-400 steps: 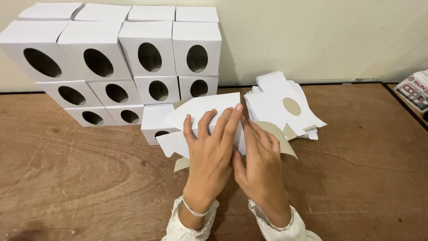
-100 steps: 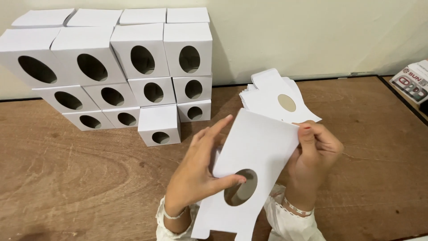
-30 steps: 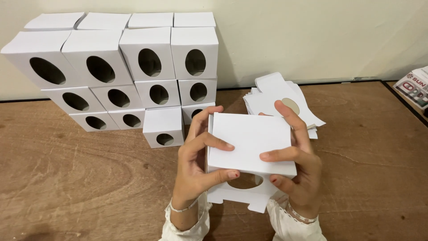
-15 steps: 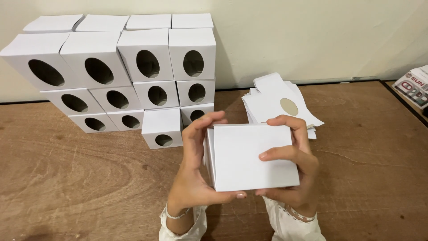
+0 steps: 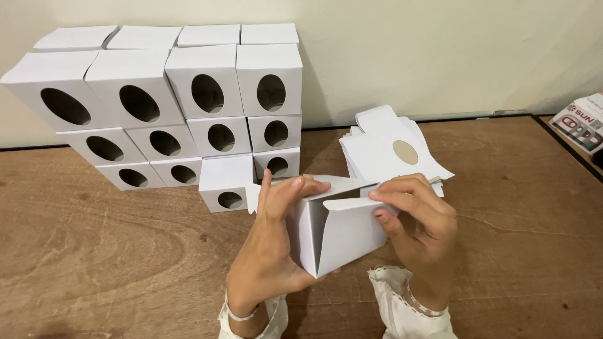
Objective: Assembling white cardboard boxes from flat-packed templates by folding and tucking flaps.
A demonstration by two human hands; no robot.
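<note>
Hands clasp a half-folded white carton point(image 5: 336, 229) above the wooden table point(image 5: 94, 263): left hand point(image 5: 273, 242) wraps its left wall, right hand point(image 5: 418, 220) pinches the top flap. Its far side is hidden. Beyond the grip stand stacked white boxes point(image 5: 188, 107) with oval holes; flat blanks point(image 5: 392, 150) lie right.
</note>
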